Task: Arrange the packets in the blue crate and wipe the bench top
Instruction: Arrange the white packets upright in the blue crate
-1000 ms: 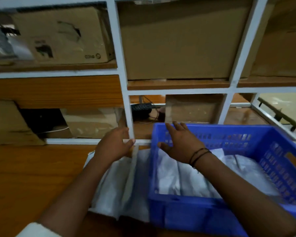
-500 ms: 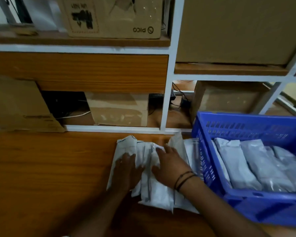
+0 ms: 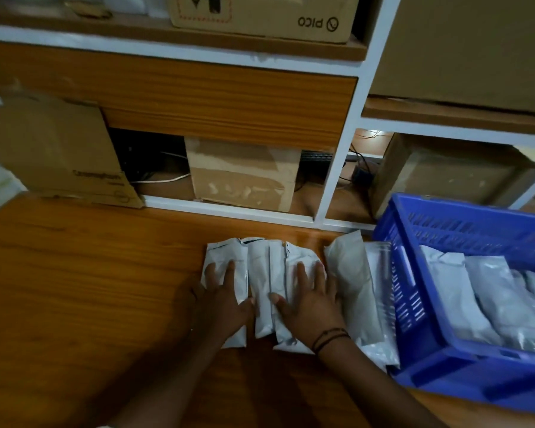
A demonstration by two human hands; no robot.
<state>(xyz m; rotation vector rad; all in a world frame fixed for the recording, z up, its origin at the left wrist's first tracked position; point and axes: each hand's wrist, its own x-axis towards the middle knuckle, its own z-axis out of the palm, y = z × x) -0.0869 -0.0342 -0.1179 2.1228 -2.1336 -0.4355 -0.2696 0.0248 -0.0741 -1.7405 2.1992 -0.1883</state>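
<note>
Fingers [image 3: 229, 273] of both hands lie spread flat, gripping nothing, on crinkled silver-white foil packets [image 3: 261, 285] whose long axes run away from the person. Just right of them stands the blue slatted plastic crate [image 3: 414, 307], half filled; the right hand [image 3: 311, 307] is nearer it. Smooth wood-grain desk [image 3: 90, 288] surrounds.

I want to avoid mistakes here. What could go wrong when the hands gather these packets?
1. The loose white packets overlap under the flat left hand and right hand, so some may slip out when lifted.
2. The blue plastic crate stands right beside the pile; packets could catch its wall.
</note>
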